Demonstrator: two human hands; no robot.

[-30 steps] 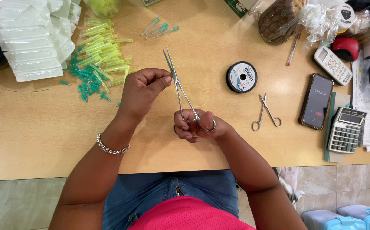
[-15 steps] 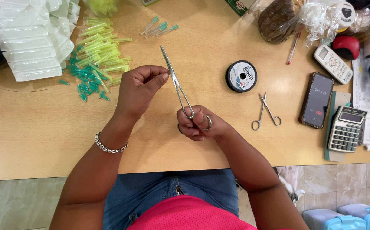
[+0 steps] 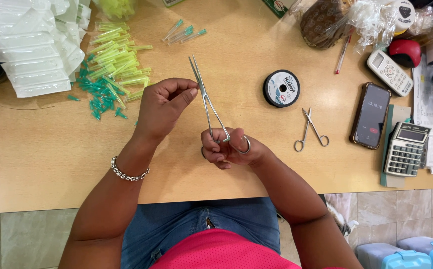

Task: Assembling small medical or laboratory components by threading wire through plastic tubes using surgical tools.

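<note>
The right hand (image 3: 229,147) is clenched through the ring handles of a slim steel needle holder (image 3: 210,107), which now leans with its tip further toward the heap of yellow-green capped needles (image 3: 114,65) than a second ago, when it stood nearer upright over the table (image 3: 52,164). The left hand (image 3: 164,104) has stayed beside the shaft, its fingers (image 3: 189,93) pinched closed just at the metal; whether they grip a thread there cannot be told. The spool of line (image 3: 281,88) and the small scissors (image 3: 310,130), right of the needle holder, lie where they did, untouched.
</note>
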